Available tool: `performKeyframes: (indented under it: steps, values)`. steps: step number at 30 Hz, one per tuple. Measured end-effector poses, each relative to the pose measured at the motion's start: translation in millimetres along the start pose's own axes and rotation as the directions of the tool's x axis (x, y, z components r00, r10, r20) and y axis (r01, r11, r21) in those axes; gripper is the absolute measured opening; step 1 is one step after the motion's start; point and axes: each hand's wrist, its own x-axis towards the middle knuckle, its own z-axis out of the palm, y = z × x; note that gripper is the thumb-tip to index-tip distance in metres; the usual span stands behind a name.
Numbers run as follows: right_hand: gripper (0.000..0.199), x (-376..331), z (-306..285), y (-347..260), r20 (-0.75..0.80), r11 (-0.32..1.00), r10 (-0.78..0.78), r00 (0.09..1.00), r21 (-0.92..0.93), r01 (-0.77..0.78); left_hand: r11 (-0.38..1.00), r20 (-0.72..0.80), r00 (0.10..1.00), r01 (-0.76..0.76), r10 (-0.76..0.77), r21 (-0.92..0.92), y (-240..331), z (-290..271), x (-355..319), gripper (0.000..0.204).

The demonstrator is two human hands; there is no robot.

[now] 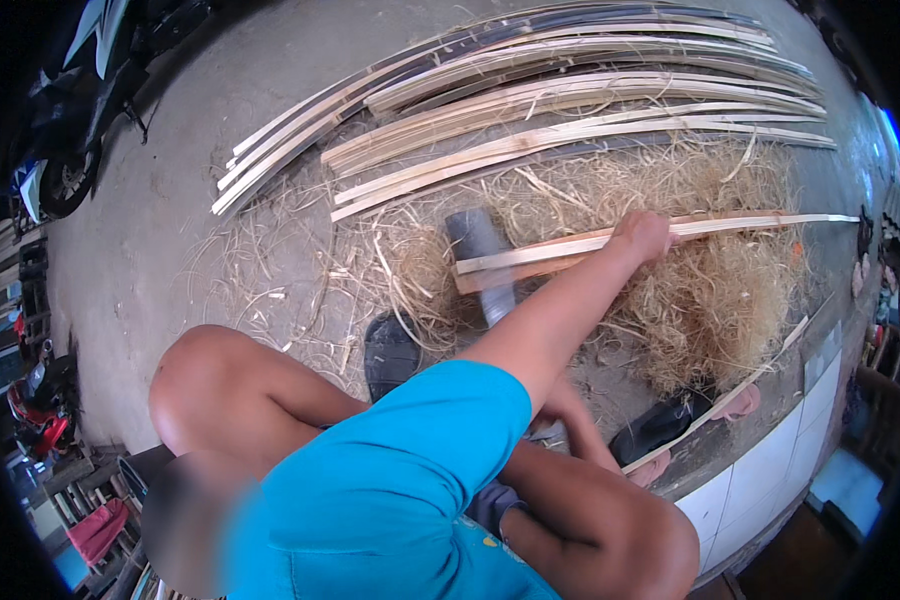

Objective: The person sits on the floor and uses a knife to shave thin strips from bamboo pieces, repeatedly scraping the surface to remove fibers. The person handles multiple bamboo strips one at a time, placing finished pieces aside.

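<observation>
My left hand point(645, 237), its arm stretched across to the right, grips pale split-bamboo strips point(750, 222) with its fingers wrapped round. The strips run from beside a dark round post point(477, 237) out to the far right, with a browner strip under them. My right hand point(567, 405) is low near my right knee, partly covered by my left arm. Its fingers look closed near something greyish, but what it holds cannot be made out. Below the strips lies a heap of curly shavings point(715, 310).
Several bundles of long bamboo strips point(570, 85) lie on the concrete floor at the back. Black sandals point(660, 428) and a thin strip point(730, 395) lie by a white-tiled edge point(770, 440) at right. A motorcycle point(70, 150) stands at far left.
</observation>
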Motion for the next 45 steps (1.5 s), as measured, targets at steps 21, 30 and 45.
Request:
performKeyframes:
  steps: [21, 30, 45]
  values:
    - [0.037, -0.5, -21.8, -17.7, -0.179, 0.981, -0.075, 0.981, 0.165, 0.105, 0.995, -0.07, 0.995, -0.072, 0.077, 0.069, -7.9, 10.3, 18.3, 0.027]
    - [0.055, -7.5, -11.9, -39.3, -0.029, 0.977, -0.161, 0.987, -0.146, 0.155, 0.995, -0.076, 0.993, -0.086, 0.091, 0.055, -15.7, -2.1, 15.3, 0.03]
    - [0.07, 4.7, 16.7, 23.9, 0.192, 0.926, -0.074, 0.979, -0.352, 0.139, 0.988, 0.005, 0.99, -0.143, 0.143, 0.059, -11.7, -0.5, 14.8, 0.036]
